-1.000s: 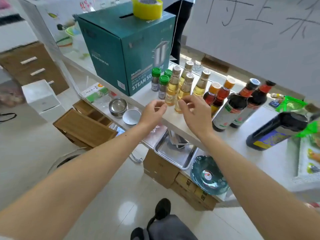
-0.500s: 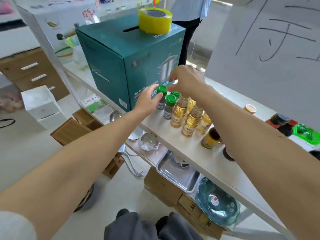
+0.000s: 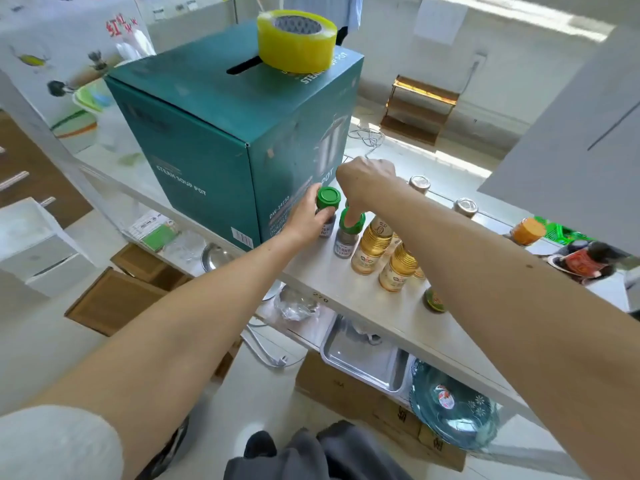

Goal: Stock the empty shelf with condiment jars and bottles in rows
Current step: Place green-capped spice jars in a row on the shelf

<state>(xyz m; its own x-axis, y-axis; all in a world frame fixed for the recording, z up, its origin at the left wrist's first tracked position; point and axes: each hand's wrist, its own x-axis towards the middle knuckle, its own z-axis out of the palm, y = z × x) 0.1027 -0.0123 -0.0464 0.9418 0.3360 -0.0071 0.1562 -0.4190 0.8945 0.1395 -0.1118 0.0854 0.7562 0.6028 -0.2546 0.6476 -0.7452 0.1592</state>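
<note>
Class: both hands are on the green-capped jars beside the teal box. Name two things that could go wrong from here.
1. The right forearm passes low over the yellow oil bottles; drawing it back might knock them over.
2. The left hand holds its green-capped jar close beside the teal box, so it may scrape there.

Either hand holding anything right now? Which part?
Left hand grips a green-capped spice jar around its body, below the cap. Right hand reaches fingers down onto the next green-capped jar's cap; grip unclear.

Tape roll (image 3: 296, 39) on box (image 3: 221, 140), box on shelf (image 3: 398, 320), spice jars (image 3: 327, 211) right of box, oil bottles (image 3: 372, 249) right of jars
</note>
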